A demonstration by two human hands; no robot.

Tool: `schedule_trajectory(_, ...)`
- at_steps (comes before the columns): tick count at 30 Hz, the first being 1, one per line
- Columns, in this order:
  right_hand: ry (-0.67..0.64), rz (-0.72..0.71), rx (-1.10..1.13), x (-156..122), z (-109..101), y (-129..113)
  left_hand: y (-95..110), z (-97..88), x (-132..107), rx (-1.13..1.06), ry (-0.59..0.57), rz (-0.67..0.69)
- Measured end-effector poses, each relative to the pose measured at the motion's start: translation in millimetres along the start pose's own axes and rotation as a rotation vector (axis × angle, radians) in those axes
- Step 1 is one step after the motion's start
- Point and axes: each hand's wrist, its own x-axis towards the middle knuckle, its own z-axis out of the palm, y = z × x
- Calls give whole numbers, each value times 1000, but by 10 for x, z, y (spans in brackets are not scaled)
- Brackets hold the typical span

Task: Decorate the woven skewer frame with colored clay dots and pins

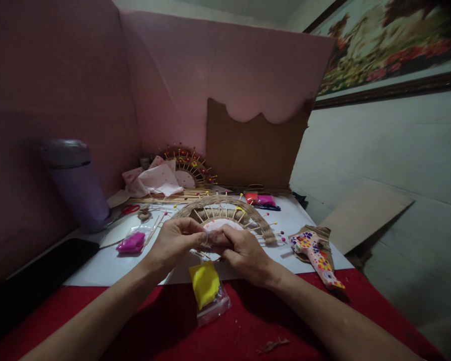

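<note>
In the middle of the head view, my left hand (176, 240) pinches one edge of a small see-through plastic bag (212, 239), thumb against forefinger. Closed round its other side is my right hand (246, 250); what lies inside the bag I cannot make out. Just behind both hands lies a half-round fan-like piece (221, 199) of jute cord and thin sticks, tipped with pink and yellow beads, its pale centre partly covered by my fingers. Below my hands, a yellow clay packet (205, 283) rests across the white sheet's front edge.
A purple tumbler (75, 185) and black phone-like slab (56, 265) stand left, near a magenta clay packet (131, 242). Behind are a finished-looking beaded fan (191, 163), patterned cloth (154, 178) and cardboard (255, 150). At right lies a flower-painted piece (317, 255).
</note>
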Motion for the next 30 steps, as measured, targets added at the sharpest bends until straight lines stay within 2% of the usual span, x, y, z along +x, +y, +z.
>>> schedule_trajectory(5,38,-34,-21,-1,-10,-9,-38,-6,24,87,28,58)
schedule_trajectory(11,27,-12,1,-4,-13,-22,-129,-73,36,436,70,371)
schedule_trajectory(13,23,-7,0,-7,-12,-19,-117,-78,34,512,63,423)
schedule_trajectory(17,29,-15,-29,-9,-9,-4,-54,-59,38,588,54,361)
schedule_trajectory(22,29,-31,-33,-5,-8,6,-29,-53,46,489,-46,250)
schedule_trajectory(24,41,-41,-23,-2,-7,5,-47,-63,49,487,-60,266)
schedule_trajectory(30,43,-44,-26,-5,-2,6,-107,-96,71,665,-4,407)
